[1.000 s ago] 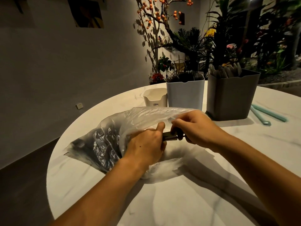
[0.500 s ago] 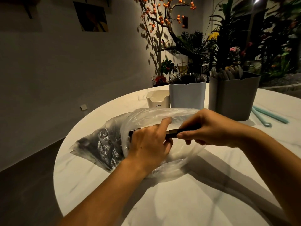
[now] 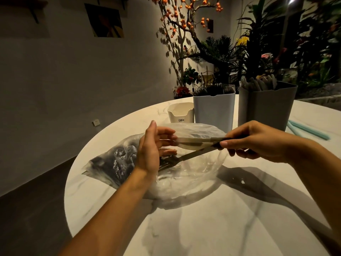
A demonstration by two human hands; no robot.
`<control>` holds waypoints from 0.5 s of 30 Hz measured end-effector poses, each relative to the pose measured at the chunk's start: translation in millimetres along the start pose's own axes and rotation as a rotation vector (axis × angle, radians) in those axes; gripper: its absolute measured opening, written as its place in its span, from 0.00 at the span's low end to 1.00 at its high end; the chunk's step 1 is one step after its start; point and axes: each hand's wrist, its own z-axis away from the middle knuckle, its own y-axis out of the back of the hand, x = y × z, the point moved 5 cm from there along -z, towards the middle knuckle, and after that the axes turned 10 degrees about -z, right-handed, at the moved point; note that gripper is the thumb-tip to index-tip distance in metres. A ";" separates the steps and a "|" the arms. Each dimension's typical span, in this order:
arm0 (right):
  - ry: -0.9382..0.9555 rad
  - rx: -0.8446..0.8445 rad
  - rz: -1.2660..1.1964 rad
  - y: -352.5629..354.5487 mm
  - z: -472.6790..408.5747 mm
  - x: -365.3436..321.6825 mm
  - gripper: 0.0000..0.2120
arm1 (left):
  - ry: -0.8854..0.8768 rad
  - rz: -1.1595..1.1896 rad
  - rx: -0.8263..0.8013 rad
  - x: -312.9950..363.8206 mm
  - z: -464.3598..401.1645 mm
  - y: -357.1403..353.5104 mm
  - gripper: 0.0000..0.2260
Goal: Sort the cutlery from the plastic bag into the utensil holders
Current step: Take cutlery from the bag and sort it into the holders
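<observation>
A clear plastic bag (image 3: 184,183) lies crumpled on the round marble table (image 3: 212,224), with dark cutlery bunched at its left end. My right hand (image 3: 258,141) grips the dark handles of a knife (image 3: 193,139) and a fork (image 3: 177,159), both drawn out over the bag's mouth. My left hand (image 3: 151,150) is held open beside them, fingertips near the knife blade. Behind stand three holders: a small cream one (image 3: 180,113), a white one (image 3: 214,108) and a grey one (image 3: 265,106), the latter two holding cutlery.
Two pale teal sticks (image 3: 310,130) lie on the table right of the grey holder. Potted plants and a branch with orange berries stand beyond the table's far edge. The floor drops away at the left. Bare marble lies in front of the bag.
My right hand has pulled the knife and fork out of the bag to the right. My left hand let go of the bag and opened, lifting slightly.
</observation>
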 end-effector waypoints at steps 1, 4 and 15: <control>0.005 0.012 0.001 1.8 0.1 -0.5 0.11 | 0.018 -0.029 0.011 -1.9 -0.6 1.8 0.29; 0.018 0.069 -0.011 7.8 -0.4 -1.5 0.12 | 0.072 -0.119 0.012 -9.6 -1.1 1.6 0.30; -0.003 0.072 -0.051 -1.2 -5.6 2.4 0.11 | 0.200 0.045 0.011 -8.5 0.4 5.3 0.28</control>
